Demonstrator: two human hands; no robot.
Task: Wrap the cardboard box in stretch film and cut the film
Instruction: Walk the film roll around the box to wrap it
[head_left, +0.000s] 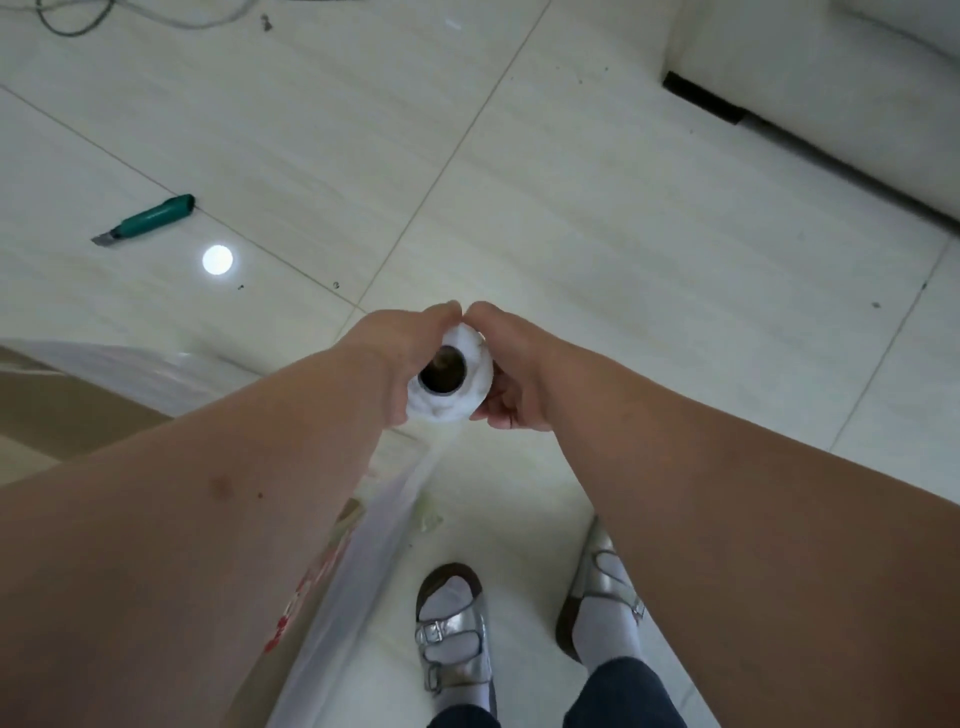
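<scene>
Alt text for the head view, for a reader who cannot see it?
Both hands, left hand and right hand, hold an upright stretch film roll beside a film-covered cardboard box. A green utility knife lies on the tiled floor.

Indoors, looks like a home living room.
Glossy pale floor tiles (623, 234) underfoot, white sofa base (831, 93) upper right.

1. Both bare forearms reach forward and down, converging at the middle of the view
2. The left hand (400, 358) curls round the left side of a white roll of stretch film with a dark hollow core (451, 379)
3. The right hand (511, 371) grips the roll's right side, thumb underneath
4. The fingertips of both hands meet above the roll
</scene>
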